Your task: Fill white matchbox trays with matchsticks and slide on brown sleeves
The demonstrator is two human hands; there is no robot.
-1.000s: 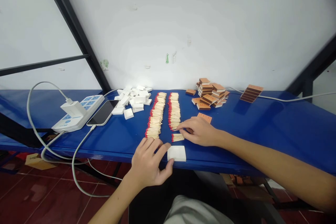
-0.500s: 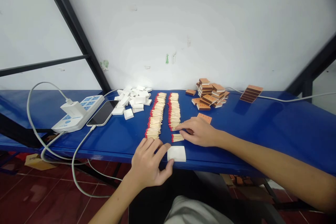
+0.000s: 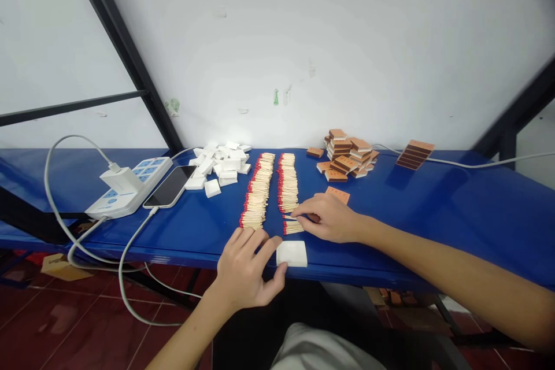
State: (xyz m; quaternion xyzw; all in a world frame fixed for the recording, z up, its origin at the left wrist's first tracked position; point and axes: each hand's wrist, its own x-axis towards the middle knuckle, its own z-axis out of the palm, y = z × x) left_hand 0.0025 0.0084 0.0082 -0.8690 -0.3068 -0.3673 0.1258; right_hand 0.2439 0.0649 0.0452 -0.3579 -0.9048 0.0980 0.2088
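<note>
Two long rows of red-tipped matches lie on the blue shelf, a left row (image 3: 256, 191) and a right row (image 3: 288, 182). Below the right row sits a small separate group of matches (image 3: 295, 228). My right hand (image 3: 332, 218) has its index finger and thumb close together at a single match (image 3: 288, 217) between that row and the small group; its other fingers are curled. A white matchbox tray (image 3: 292, 254) lies near the front edge. My left hand (image 3: 249, 269) rests beside it, thumb and index finger apart at its left side.
White trays (image 3: 221, 165) are heaped at the back left, next to a phone (image 3: 170, 187) and a power strip (image 3: 130, 188) with cables. Brown matchbox sleeves (image 3: 347, 156) are piled at the back right. One sleeve (image 3: 338, 194) lies behind my right hand; a striped block (image 3: 415, 154) stands farther right.
A match has come away from the near end of the right row and lies closer to the small group. My right fingertips have shifted slightly toward me; my left hand is unmoved.
</note>
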